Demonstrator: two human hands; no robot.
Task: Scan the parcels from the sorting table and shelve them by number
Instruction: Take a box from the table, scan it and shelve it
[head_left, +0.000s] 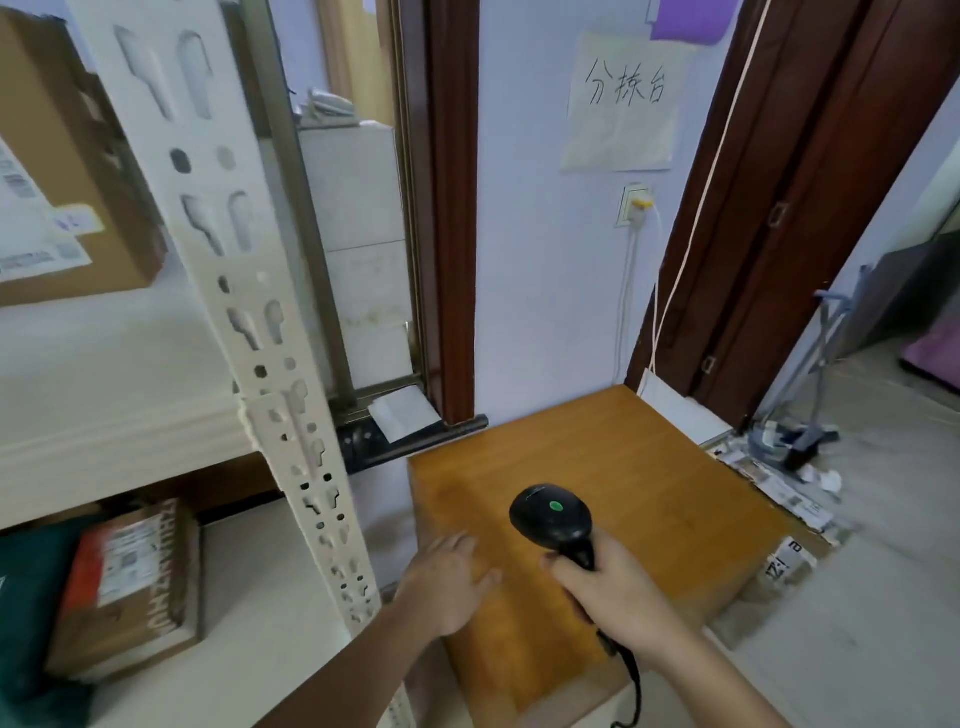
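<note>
Cardboard first, far left: a brown box (67, 171) with white labels sits on the upper shelf (104, 374) of the white rack; below it a taped box (130, 587) lies label-up on the lower shelf beside a dark green bag (26, 597), so these look already shelved, labels outward for reading. The perforated white upright (249, 322) marks the rack's right edge, and the wooden sorting table (623, 467) stands just beside it, probably to keep the carry short. Left hand (447, 587) lies flat, fingers straight, on the table's near-left corner, gripping nothing; my guess is it's bracing or reaching. Right hand (618, 587) is wrapped around the handle of the black barcode scanner (553, 519), head tilted forward and down over the tabletop, green light showing on top, cable trailing off the bottom edge. The visible tabletop carries no parcels. The only unshelved parcel I can spot is a cardboard one (779, 571) low off the table's right edge, apparently on the floor, printed marks showing; can't tell whether it's been scanned. Handwritten paper sign (623, 104) on the wall above labels this station. Further right, a dustpan and broom (810, 415) lean in the doorway corner. Likely next target: that floor parcel, judging by where the table stands.
</note>
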